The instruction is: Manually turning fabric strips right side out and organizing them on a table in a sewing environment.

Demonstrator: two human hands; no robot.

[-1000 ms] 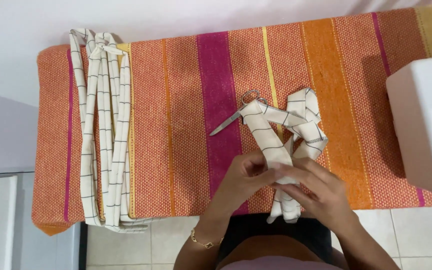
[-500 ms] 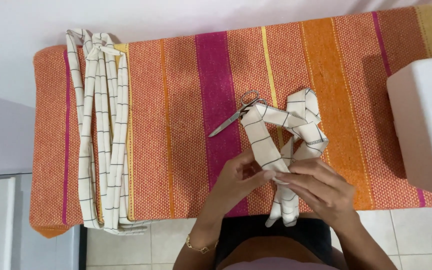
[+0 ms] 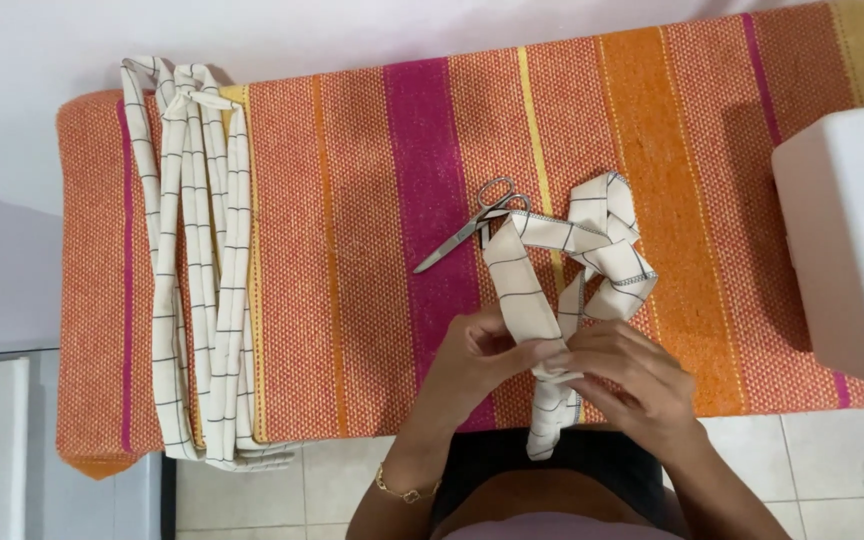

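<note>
A long cream fabric strip (image 3: 592, 250) with thin dark check lines loops over the striped orange and magenta cloth (image 3: 352, 250) covering the table. My left hand (image 3: 477, 360) and my right hand (image 3: 622, 375) both pinch the strip near the table's front edge, fingertips meeting on it. The strip's free end (image 3: 547, 430) hangs down past the edge. Silver scissors (image 3: 467, 225) lie just behind the strip, partly under it.
A pile of several similar cream checked strips (image 3: 192, 260) lies lengthwise at the table's left end. A white machine (image 3: 847, 240) stands at the right edge. White tiled floor (image 3: 832, 470) shows below, and a pale wall behind.
The hands shifted slightly along the strip and drew closer together; the strip's loop moved a little. The scissors and the pile of strips stayed put.
</note>
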